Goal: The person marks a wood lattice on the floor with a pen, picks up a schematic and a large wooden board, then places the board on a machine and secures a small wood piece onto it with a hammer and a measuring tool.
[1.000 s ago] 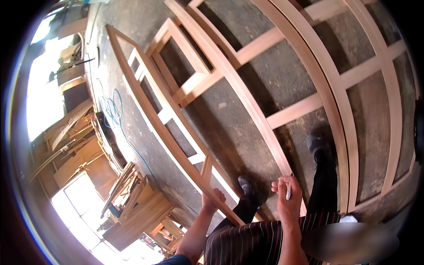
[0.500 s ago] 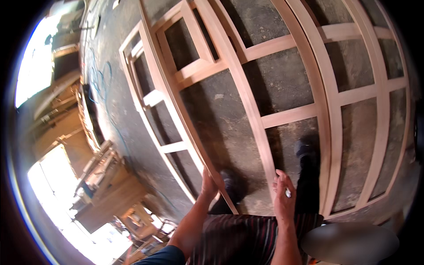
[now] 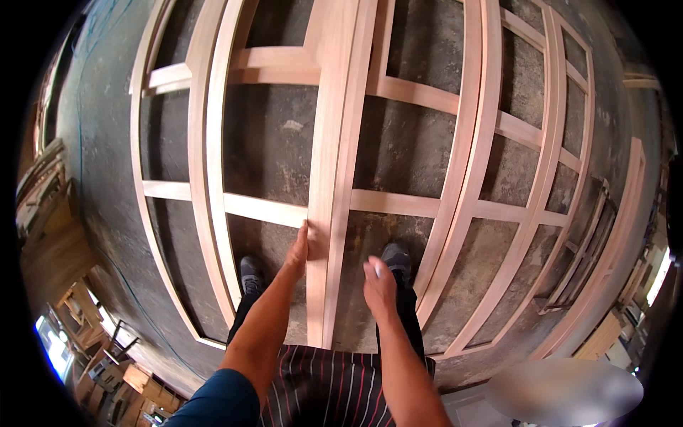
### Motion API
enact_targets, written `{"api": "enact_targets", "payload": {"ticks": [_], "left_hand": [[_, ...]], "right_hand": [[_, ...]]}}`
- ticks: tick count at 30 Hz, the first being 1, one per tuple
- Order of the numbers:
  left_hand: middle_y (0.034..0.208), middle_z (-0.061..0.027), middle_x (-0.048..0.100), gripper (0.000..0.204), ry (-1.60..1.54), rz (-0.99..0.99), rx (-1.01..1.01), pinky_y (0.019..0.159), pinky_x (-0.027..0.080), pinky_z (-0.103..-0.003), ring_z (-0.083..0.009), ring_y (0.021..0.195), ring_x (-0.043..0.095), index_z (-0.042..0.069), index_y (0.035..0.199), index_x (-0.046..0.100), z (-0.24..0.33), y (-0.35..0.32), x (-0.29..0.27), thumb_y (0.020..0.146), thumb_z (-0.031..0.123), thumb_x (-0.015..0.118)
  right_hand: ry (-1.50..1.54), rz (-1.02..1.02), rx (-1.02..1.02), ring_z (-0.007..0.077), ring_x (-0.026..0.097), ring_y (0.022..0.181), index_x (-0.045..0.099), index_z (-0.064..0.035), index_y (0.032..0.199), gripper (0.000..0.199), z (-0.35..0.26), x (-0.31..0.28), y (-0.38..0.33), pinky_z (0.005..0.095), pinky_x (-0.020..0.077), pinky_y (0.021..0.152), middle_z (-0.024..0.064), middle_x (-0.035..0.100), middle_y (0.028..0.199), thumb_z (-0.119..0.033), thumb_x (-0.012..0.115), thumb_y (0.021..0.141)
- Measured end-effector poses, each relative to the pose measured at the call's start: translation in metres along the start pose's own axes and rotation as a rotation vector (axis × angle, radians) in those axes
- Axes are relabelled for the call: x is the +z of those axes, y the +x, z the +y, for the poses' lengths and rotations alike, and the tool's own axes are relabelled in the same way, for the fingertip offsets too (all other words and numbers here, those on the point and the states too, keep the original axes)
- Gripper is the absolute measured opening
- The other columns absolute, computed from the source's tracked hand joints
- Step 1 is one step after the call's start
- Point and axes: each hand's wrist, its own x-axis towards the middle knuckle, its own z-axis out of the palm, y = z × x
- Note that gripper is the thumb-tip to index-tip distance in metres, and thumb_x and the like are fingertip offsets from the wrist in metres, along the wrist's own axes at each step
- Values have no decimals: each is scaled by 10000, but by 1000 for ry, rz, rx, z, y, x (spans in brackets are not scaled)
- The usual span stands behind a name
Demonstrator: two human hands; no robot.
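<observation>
Several pale wooden ladder-like frames lie side by side on the dark floor. My left hand (image 3: 297,250) touches the inner edge of a long upright (image 3: 324,156), where a crossbar (image 3: 263,208) joins it. Its fingers stretch along the wood, without wrapping round it. Close against this upright runs the upright of the neighbouring frame (image 3: 348,142). My right hand (image 3: 382,288) hangs over the gap of that neighbouring frame, apart from the wood. Its fingers are curled, with a small whitish thing (image 3: 378,270) showing at them, too blurred to name.
My shoes (image 3: 251,275) stand on the floor within the frames' gaps. More frames (image 3: 548,142) spread to the right, with long boards (image 3: 619,228) past them. A thin blue hose or cable (image 3: 107,260) runs along the left floor, near stacked wood (image 3: 46,185).
The view has turned, and the frames now run straight away from me. My left hand has moved to a crossbar joint. My right hand, earlier beside an upright, is now clear of the wood.
</observation>
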Motion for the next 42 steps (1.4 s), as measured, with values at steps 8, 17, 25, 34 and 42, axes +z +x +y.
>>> {"api": "enact_targets", "payload": {"ticks": [8,17,25,34,42], "left_hand": [[1387,-173,529,936,-11,-116,-3,1059,410,-368,-252,1251,524,-55,1408,463,31,-20,17,892,725,515],[1459,-216,458,967,-12,20,66,1135,303,-348,-262,1360,418,-73,1442,424,23,-16,7,910,733,464],[1405,-219,537,829,23,-4,71,1108,347,-377,-274,1319,479,-63,1364,532,14,4,9,943,651,492],[858,-162,629,446,450,25,209,813,460,-409,-289,857,585,-20,920,627,23,-121,-3,985,398,485],[960,-180,706,344,533,-351,-50,815,529,-402,-333,887,691,26,1106,675,-14,-292,12,905,299,621]], "right_hand": [[388,-105,159,215,542,886,627,-21,1158,462,27,105,138,347,446,797,83,622,968,-438,527,986],[345,-201,255,162,491,831,597,15,1032,659,-7,28,82,345,405,741,53,563,880,-632,492,963],[524,-220,340,178,576,1062,566,21,1243,620,-14,-33,36,340,439,947,101,630,1125,-545,444,1021],[690,-130,328,262,568,819,601,-27,937,442,-56,-140,-27,423,474,799,101,583,828,-424,423,1018],[846,-135,397,280,491,677,575,-26,859,374,-38,-163,-23,408,439,688,114,533,732,-357,444,975]]}}
